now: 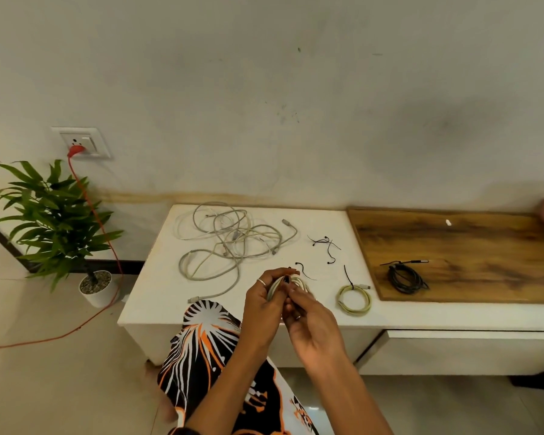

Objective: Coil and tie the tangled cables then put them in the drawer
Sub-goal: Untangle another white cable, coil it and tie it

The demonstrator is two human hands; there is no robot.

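Tangled cables (pixel 230 243) beyond hands; loose ties (pixel 324 246) right

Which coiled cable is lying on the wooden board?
The black coil. The pale yellowish coil lies on the white top, and another pale one is in the hands.
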